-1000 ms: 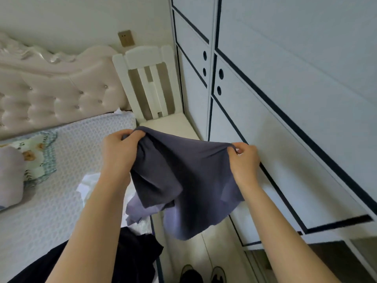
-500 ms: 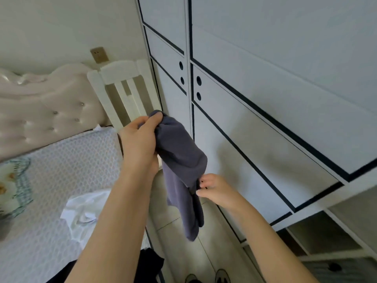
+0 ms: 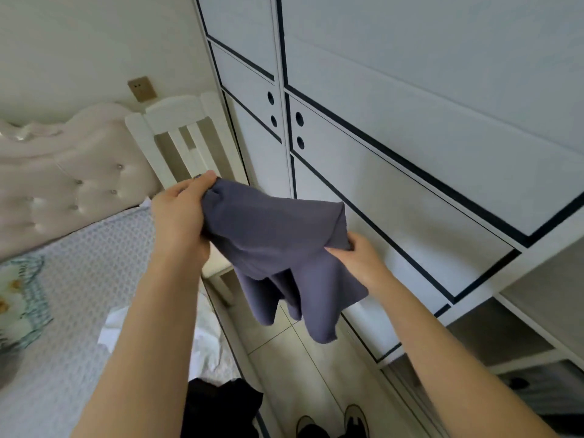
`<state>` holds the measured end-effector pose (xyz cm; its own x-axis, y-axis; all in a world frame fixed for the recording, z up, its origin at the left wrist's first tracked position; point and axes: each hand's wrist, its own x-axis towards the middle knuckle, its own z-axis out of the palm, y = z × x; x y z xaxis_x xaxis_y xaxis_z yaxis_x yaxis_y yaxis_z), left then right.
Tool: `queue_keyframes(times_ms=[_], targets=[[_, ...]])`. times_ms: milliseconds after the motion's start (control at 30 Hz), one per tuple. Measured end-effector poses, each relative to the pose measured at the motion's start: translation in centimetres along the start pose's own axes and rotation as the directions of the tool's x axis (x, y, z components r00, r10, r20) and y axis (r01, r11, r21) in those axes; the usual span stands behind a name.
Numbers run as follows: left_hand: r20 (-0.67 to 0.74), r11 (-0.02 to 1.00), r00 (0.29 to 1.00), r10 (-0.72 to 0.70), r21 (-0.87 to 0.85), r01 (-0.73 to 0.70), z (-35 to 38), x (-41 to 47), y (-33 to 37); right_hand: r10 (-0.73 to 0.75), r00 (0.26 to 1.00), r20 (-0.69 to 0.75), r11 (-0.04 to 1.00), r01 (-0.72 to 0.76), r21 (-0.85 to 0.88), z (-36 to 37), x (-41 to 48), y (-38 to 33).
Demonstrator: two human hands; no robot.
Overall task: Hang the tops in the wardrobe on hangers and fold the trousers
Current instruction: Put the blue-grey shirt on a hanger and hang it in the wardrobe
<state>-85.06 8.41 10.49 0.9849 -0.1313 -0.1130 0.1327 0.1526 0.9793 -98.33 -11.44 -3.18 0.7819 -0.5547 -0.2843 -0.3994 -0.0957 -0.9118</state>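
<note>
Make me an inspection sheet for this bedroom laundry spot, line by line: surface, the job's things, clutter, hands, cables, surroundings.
Surface: bed with a patterned white cover, on the left.
Job's things: grey-purple garment held up in front of the wardrobe; white garment and black garment lie at the bed's near edge; no hanger seen.
Clutter: floral pillow at the left edge of the picture.
Hands: left hand grips the grey-purple garment's upper left end; right hand pinches its right side.
Cables: nothing seen.
Surroundings: wardrobe with white fronts and dark trim, open shelf low right; white chair between bed and wardrobe; tufted headboard; wall socket; tiled floor.
</note>
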Motion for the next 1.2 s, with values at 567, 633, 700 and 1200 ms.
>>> queue_keyframes(times_ms=[567, 633, 700, 1200], targets=[[-0.072, 0.986, 0.984, -0.163, 0.033, 0.166, -8.6, 4.3, -3.2, -0.328, 0.941, -0.082, 0.927, 0.304, -0.218, -4.1, 0.6, -8.4], [-0.104, 0.981, 0.978, -0.182, 0.047, 0.187, -8.7, 4.6, -3.5, -0.336, 0.942, -0.016, 0.907, 0.319, -0.273, -3.6, 0.4, -8.4], [-0.140, 0.980, 0.975, -0.174, 0.077, 0.186, -8.9, 4.7, -3.5, -0.313, 0.950, 0.002, 0.920, 0.304, -0.245, -3.1, 0.1, -8.6], [0.179, 0.937, 0.984, -0.014, 0.346, -0.050, -6.8, 5.7, -5.5, -0.175, 0.984, 0.027, 0.969, 0.177, -0.174, -0.4, -1.7, -4.8]])
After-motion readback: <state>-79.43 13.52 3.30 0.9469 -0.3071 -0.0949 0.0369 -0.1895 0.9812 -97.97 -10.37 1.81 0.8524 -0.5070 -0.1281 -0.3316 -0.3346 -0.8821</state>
